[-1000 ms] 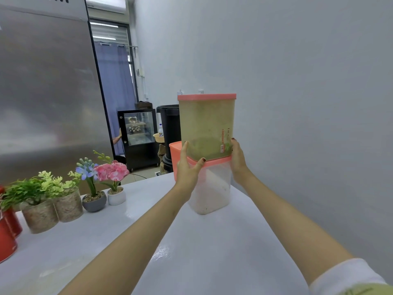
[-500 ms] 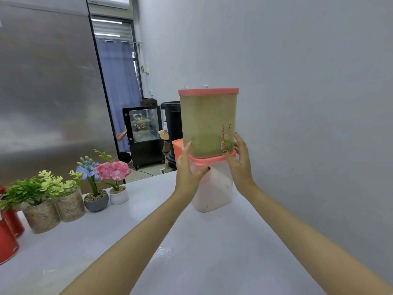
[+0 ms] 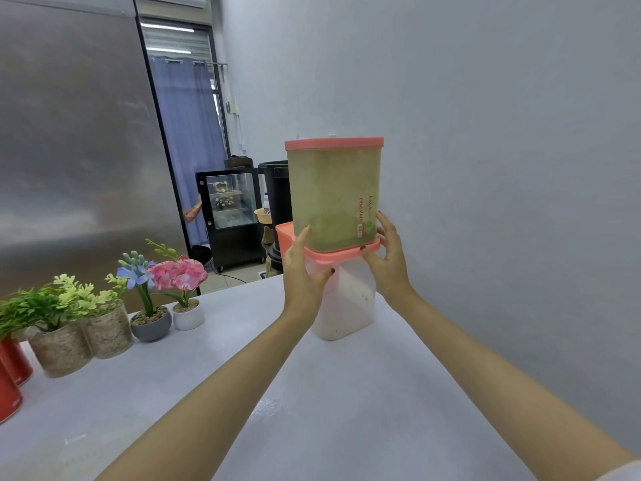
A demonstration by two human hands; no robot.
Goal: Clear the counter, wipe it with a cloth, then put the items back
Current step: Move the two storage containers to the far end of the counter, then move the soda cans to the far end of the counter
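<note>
A: Why does the green-filled container (image 3: pixel 334 194) stand on top of the white-filled container (image 3: pixel 347 300) rather than beside it?

B: Stacking probably saves room. The lower one sits on the worktop (image 3: pixel 347 411) close to the wall (image 3: pixel 485 168), and its pink lid gives the upper one a flat seat. The upper one looks upright, its own pink lid level.

A: And the person's hands?

B: The left hand (image 3: pixel 303 276) is on the side of the stack away from the wall, its thumb across the lower container just under the lid and its fingers (image 3: pixel 305 234) reaching up to the base of the upper one. The right hand (image 3: pixel 390 262) is on the wall side, spread open, with its fingertips at the lid edge and the lower corner of the upper container. Neither hand is closed around anything; whether the right fingers actually touch cannot be told.

A: So a steadying hold?

B: It reads that way: both hands bracket the joint between the two, where a tall load would tip. The task's putting-back seems under way.

A: Anything else near the stack?

B: Well apart from it, toward the far side from the wall, small flower pots (image 3: pixel 166 307) and woven planters (image 3: pixel 79 335) line the worktop's edge, with red tins (image 3: pixel 10 376) beyond them.
</note>
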